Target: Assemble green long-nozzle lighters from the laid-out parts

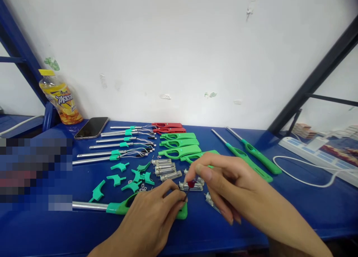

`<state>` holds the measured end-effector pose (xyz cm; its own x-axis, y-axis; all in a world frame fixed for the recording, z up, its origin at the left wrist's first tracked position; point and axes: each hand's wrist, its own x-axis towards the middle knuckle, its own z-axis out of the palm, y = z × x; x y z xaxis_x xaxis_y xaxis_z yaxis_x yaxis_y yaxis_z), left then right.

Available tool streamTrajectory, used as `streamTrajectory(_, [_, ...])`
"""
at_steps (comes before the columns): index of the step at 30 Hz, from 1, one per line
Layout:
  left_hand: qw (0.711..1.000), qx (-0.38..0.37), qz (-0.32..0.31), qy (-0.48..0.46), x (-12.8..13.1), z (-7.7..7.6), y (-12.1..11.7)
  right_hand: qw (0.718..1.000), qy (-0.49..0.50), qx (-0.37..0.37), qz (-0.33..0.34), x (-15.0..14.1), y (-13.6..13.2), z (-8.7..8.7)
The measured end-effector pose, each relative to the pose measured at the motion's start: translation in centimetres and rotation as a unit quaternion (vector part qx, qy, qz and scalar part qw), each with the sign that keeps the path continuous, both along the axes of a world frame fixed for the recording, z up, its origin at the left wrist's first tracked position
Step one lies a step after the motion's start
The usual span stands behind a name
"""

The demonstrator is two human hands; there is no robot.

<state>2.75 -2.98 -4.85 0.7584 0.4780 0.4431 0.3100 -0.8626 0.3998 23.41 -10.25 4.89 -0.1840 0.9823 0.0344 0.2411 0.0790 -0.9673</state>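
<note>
My left hand [152, 212] lies on a green lighter body [120, 207] with a long metal tube, its fingers closed over the handle and pinning it to the blue table [56, 231]. My right hand [220, 182] hovers just right of it, thumb and forefinger pinched on a small red part [191, 184] above the handle. Clear gas cartridges [165, 169] lie right behind my hands.
Rows of metal tubes with wires [120, 147], green handle shells [179, 143], red shells [167, 127] and loose teal triggers [120, 178] cover the middle. Two finished green lighters [251, 154] lie to the right. A phone [91, 127], a drink bottle [60, 96] and a power strip [316, 152] stand around them.
</note>
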Motion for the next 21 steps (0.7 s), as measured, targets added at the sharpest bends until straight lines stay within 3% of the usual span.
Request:
streamTrajectory(8, [0.999,-0.037,-0.013,-0.006,-0.2,0.0,-0.2,0.997,0.034,-0.021,0.068,-0.3,-0.5,0.4])
streamTrajectory(14, [1.000,-0.026,-0.011,0.004,-0.1,-0.2,0.0,0.998,0.032,-0.038,0.046,0.0,-0.4,0.6])
streamTrajectory(18, [1.000,0.017,0.002,-0.009,-0.1,-0.4,0.1,0.995,0.020,0.027,0.093,0.5,0.2,-0.1])
streamTrajectory(21, [1.000,0.001,-0.001,-0.007,-0.2,-0.3,0.0,0.993,-0.017,0.072,0.095,1.0,0.5,-0.5])
